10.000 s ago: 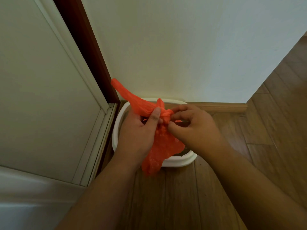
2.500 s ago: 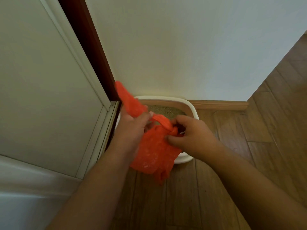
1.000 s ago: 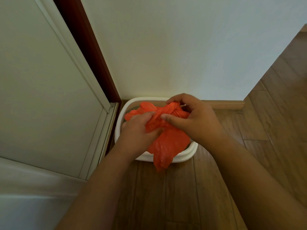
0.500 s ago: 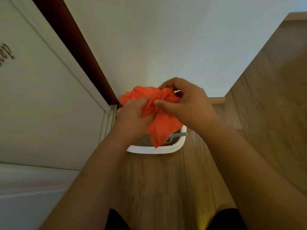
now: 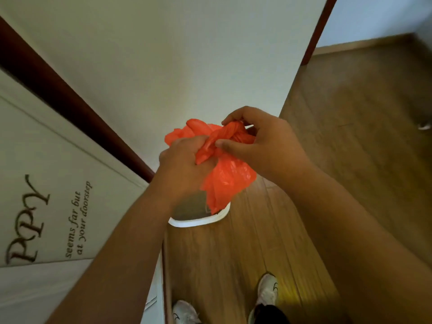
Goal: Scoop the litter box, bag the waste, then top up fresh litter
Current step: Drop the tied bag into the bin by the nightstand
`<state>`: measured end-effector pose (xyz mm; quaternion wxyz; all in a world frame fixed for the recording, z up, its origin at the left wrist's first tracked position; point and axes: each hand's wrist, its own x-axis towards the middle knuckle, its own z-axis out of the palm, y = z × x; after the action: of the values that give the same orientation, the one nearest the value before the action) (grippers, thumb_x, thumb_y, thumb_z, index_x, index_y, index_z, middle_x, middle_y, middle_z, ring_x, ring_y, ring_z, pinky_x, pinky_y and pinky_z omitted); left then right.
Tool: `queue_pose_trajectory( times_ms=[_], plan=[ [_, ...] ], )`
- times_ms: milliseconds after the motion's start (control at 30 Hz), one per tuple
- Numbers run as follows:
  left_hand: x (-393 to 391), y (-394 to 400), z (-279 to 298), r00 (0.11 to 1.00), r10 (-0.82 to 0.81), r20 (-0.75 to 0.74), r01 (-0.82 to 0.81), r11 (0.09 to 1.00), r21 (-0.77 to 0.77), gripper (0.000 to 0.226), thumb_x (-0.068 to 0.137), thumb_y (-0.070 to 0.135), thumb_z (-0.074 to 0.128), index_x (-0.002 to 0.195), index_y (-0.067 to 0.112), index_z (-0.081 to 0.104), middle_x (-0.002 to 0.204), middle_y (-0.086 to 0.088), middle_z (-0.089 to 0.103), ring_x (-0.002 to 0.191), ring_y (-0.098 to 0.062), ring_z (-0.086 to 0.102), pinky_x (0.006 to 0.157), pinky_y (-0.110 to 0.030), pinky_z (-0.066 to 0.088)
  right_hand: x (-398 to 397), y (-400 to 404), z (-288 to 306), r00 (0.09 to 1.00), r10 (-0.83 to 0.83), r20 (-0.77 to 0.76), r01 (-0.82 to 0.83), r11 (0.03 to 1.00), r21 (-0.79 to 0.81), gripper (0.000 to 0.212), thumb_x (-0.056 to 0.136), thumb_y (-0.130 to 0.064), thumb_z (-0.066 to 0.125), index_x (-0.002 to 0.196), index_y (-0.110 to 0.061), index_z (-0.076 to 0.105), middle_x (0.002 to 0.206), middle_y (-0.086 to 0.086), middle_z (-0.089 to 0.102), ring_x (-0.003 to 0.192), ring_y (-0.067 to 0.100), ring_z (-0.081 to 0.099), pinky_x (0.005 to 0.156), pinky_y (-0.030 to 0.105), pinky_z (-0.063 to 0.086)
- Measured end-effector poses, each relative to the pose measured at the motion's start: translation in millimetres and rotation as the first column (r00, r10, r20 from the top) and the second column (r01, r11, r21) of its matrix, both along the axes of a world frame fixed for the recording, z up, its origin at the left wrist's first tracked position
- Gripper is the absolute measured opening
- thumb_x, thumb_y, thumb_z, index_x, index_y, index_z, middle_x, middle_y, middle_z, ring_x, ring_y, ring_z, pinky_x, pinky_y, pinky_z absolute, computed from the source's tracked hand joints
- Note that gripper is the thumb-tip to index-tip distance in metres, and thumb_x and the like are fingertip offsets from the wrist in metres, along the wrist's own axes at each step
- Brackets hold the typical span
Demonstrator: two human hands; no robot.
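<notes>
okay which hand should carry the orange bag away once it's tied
Probably the right hand: its fingers already pinch the twisted knot at the top of the orange bag, a natural carry point. The left hand grips bunched plastic lower.

Left hand (image 5: 184, 164) and right hand (image 5: 261, 146) raised together, fingers (image 5: 230, 119) curled, pinching.

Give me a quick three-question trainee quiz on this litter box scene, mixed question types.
1. True or false: both hands grip the orange plastic bag.
2. Which hand pinches the twisted neck of the bag? A) left hand B) right hand
3. Fill in: the white plastic litter box stands on the ___ floor.

Key: 1 true; 2 B; 3 wooden.
</notes>
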<state>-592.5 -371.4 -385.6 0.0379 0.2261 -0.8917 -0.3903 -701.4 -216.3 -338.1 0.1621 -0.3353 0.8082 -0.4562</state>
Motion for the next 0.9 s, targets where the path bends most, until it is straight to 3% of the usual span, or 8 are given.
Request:
queue_pose_trajectory(
  times_ms=[167, 300, 367, 567, 700, 833, 900],
  plan=[
    [-37, 49, 94, 0.994, -0.103, -0.046, 0.099, 0.992, -0.078, 0.064, 0.086, 0.077, 0.041, 0.137, 0.042, 0.058, 0.120, 0.005, 0.069, 0.107, -0.023, 0.069, 0.098, -0.053, 0.056, -23, 59, 95, 0.994, -0.067, -0.092, 0.066, 0.998, -0.008, 0.033, 0.081, -0.037, 0.084, 0.110, -0.031, 0.069, 0.099, -0.019, 0.067, 0.089, -0.002, 0.064, 0.075, 0.017, 0.056],
    [-66, 97, 137, 0.979, -0.168, -0.115, 0.152, 0.980, -0.131, 0.059, 0.085, 0.076, 0.043, 0.129, 0.043, 0.062, 0.110, 0.010, 0.069, 0.100, -0.019, 0.069, 0.094, -0.052, 0.057, -38, 116, 141, 0.974, -0.147, -0.173, 0.145, 0.989, -0.024, 0.034, 0.080, -0.038, 0.084, 0.110, -0.031, 0.070, 0.094, -0.021, 0.065, 0.088, -0.008, 0.060, 0.069, 0.004, 0.048],
    [-82, 119, 151, 0.968, -0.207, -0.144, 0.189, 0.973, -0.132, 0.055, 0.087, 0.074, 0.045, 0.127, 0.041, 0.064, 0.106, 0.010, 0.069, 0.097, -0.018, 0.069, 0.093, -0.051, 0.058, -46, 143, 159, 0.958, -0.190, -0.214, 0.189, 0.982, -0.027, 0.034, 0.080, -0.039, 0.084, 0.110, -0.031, 0.070, 0.094, -0.019, 0.067, 0.087, -0.008, 0.061, 0.067, 0.003, 0.047],
    [-134, 174, 176, 0.914, -0.357, -0.192, 0.329, 0.930, -0.165, 0.054, 0.087, 0.077, 0.043, 0.119, 0.039, 0.065, 0.096, 0.008, 0.070, 0.087, -0.018, 0.071, 0.085, -0.048, 0.062, -63, 204, 194, 0.899, -0.337, -0.281, 0.348, 0.937, -0.011, 0.032, 0.079, -0.044, 0.083, 0.107, -0.037, 0.068, 0.093, -0.021, 0.066, 0.087, -0.003, 0.061, 0.073, 0.020, 0.055],
    [-165, 194, 185, 0.853, -0.476, -0.214, 0.444, 0.877, -0.181, 0.043, 0.088, 0.072, 0.047, 0.108, 0.039, 0.066, 0.091, 0.008, 0.069, 0.083, -0.019, 0.070, 0.081, -0.050, 0.062, -65, 226, 202, 0.842, -0.451, -0.296, 0.478, 0.878, 0.019, 0.030, 0.080, -0.048, 0.080, 0.104, -0.041, 0.065, 0.093, -0.024, 0.063, 0.088, -0.005, 0.059, 0.077, 0.024, 0.057],
    [-186, 212, 192, 0.739, -0.632, -0.232, 0.614, 0.774, -0.155, 0.047, 0.090, 0.068, 0.051, 0.125, 0.040, 0.064, 0.104, 0.007, 0.068, 0.095, -0.020, 0.070, 0.087, -0.050, 0.061, -52, 244, 209, 0.751, -0.592, -0.291, 0.624, 0.782, 0.019, 0.032, 0.081, -0.044, 0.081, 0.109, -0.037, 0.066, 0.097, -0.022, 0.063, 0.093, -0.005, 0.057, 0.080, 0.021, 0.053],
    [-192, 220, 195, 0.652, -0.713, -0.259, 0.701, 0.697, -0.153, 0.041, 0.090, 0.060, 0.056, 0.123, 0.038, 0.066, 0.101, 0.011, 0.070, 0.093, -0.014, 0.070, 0.086, -0.048, 0.061, -39, 251, 210, 0.688, -0.678, -0.259, 0.703, 0.711, 0.008, 0.033, 0.081, -0.042, 0.082, 0.110, -0.034, 0.067, 0.097, -0.020, 0.063, 0.093, -0.001, 0.059, 0.080, 0.021, 0.053]
  ],
)
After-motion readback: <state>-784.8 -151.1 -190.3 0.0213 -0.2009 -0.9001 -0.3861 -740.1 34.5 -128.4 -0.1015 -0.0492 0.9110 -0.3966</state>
